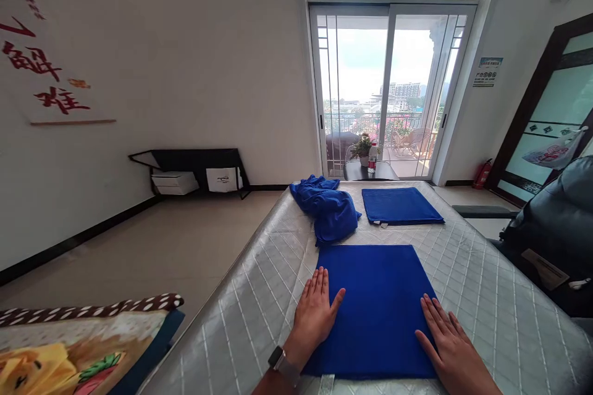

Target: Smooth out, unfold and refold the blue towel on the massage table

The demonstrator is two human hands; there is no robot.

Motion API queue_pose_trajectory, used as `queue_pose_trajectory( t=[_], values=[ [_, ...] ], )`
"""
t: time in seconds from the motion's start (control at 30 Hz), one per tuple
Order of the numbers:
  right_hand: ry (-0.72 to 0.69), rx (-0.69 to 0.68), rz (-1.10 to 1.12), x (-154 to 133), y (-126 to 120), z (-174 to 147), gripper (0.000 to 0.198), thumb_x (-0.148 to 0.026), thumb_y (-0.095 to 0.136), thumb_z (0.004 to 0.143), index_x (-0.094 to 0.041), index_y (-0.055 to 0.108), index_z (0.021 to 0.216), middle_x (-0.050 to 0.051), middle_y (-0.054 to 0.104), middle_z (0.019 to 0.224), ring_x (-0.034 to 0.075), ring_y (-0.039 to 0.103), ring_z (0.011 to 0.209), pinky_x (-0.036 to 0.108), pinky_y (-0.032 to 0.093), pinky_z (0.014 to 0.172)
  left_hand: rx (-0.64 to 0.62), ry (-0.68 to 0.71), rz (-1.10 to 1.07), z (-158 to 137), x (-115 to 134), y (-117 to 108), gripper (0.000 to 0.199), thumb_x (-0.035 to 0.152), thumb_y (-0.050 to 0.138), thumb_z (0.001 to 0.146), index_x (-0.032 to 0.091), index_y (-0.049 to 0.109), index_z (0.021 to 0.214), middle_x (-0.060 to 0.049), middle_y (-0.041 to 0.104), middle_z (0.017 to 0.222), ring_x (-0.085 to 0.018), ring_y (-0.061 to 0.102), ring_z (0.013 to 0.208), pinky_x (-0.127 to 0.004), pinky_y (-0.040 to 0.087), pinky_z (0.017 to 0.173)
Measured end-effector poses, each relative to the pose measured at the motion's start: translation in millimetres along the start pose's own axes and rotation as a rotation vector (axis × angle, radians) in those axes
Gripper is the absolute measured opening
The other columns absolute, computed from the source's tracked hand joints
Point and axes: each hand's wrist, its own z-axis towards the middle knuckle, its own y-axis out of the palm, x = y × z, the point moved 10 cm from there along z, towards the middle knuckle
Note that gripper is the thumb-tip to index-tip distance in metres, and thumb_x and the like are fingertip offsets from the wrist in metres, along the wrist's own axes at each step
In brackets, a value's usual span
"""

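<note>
A flat blue square of cloth, perhaps a cushion cover, lies spread on the quilted mattress. A white label sticks out from its near edge. My left hand rests flat along its left edge, fingers stretched forward and thumb out over the cloth. On the opposite side, my right hand lies with spread fingers across the right edge. Farther off, a second blue square lies flat with small white tags at its near edge. A crumpled blue cloth heap sits to its left.
Behind the mattress stand a small dark table with a potted plant and a bottle, before a sliding glass door. A patterned blanket is at lower left. A black chair stands at right.
</note>
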Motion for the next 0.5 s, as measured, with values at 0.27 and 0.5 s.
queue_pose_trajectory(
  t=[0.27,0.5],
  values=[
    [0.01,0.038,0.033,4,3,-1,0.07,-0.062,0.024,0.097,-0.02,0.028,0.153,0.002,0.021,0.16,0.023,0.018,0.148,0.049,0.019,0.121,0.071,0.069,-0.01,-9,30,-12,0.075,0.061,0.02,0.1,0.009,0.024,0.154,-0.014,0.025,0.159,-0.026,0.024,0.147,-0.044,0.027,0.12],
    [-0.017,0.103,0.046,6,6,-6,0.065,-0.057,0.03,0.097,-0.022,0.034,0.151,0.003,0.024,0.159,0.027,0.02,0.147,0.053,0.019,0.12,-0.012,0.564,-0.128,-54,178,-14,0.069,0.053,0.028,0.102,0.02,0.005,0.157,-0.005,0.016,0.163,-0.021,0.016,0.149,-0.038,0.026,0.121]
  ],
)
